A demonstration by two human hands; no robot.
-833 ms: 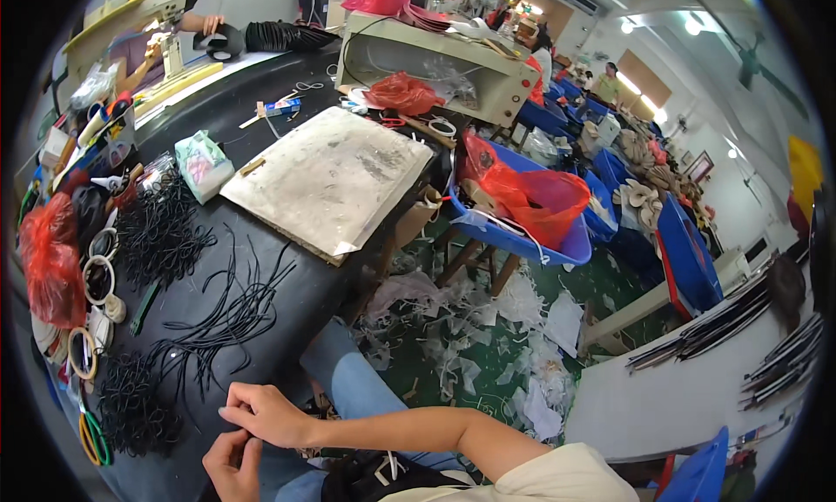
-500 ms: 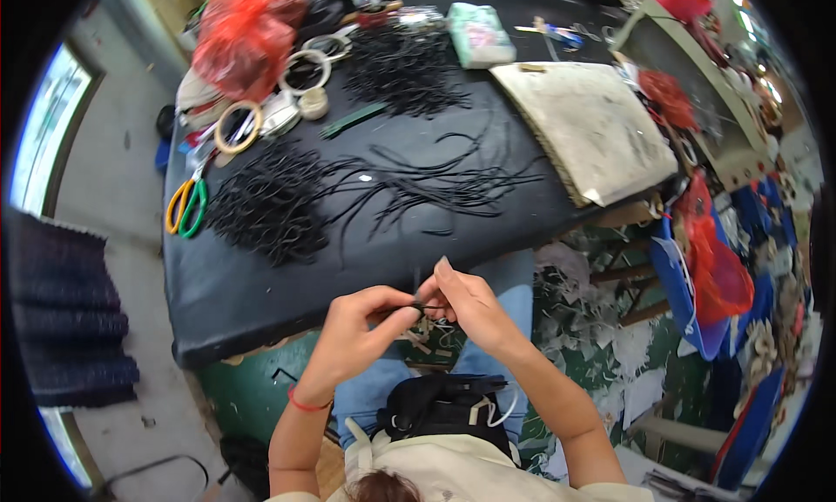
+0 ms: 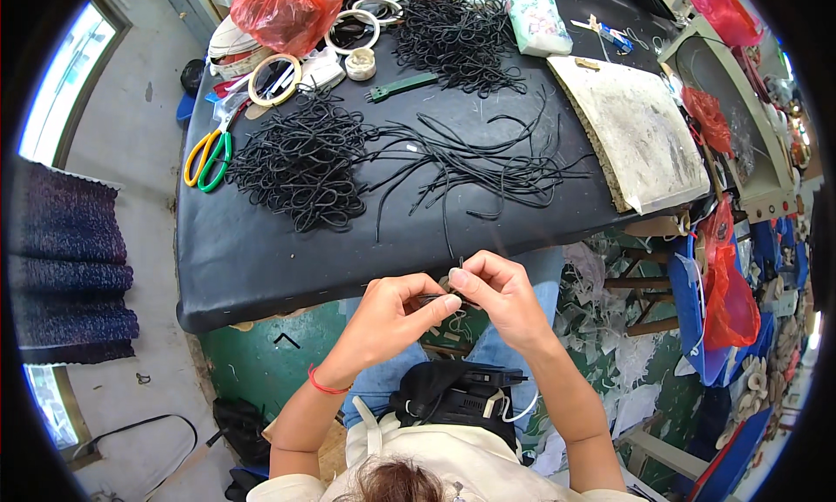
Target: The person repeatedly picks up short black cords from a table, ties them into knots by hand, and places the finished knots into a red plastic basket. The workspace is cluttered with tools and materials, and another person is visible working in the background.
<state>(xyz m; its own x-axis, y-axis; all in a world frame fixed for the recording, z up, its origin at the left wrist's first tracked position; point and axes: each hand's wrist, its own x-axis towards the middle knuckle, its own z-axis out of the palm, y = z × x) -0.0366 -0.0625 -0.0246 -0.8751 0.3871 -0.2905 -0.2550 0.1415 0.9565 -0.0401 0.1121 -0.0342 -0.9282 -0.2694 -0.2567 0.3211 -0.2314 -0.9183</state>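
Just beyond my lap, near the front edge of the table, my two hands meet over a thin black cord [image 3: 428,296]. My left hand [image 3: 399,317] pinches it between thumb and fingers. Close beside it, my right hand [image 3: 503,297] grips the cord with thumb and forefinger, a short dark end sticking up above the fingertips. Whether the cord is knotted or looped there is too small to tell. Straight loose black cords [image 3: 488,167] lie on the black tabletop [image 3: 261,267] ahead, and a tangled heap of looped black cords [image 3: 300,162] sits left of them.
Another black cord heap [image 3: 457,45] lies farther back, near a green hand tool [image 3: 402,87]. Scissors [image 3: 209,160] with orange and green handles and tape rolls [image 3: 275,80] are at left. A stained pale board [image 3: 636,132] covers the table's right side. Scraps litter the floor [image 3: 601,363].
The head view has shifted, so the table sits farther right and higher. My right fingers, stretched upward before, are now bent in to pinch the cord; my left hand keeps its pinch.
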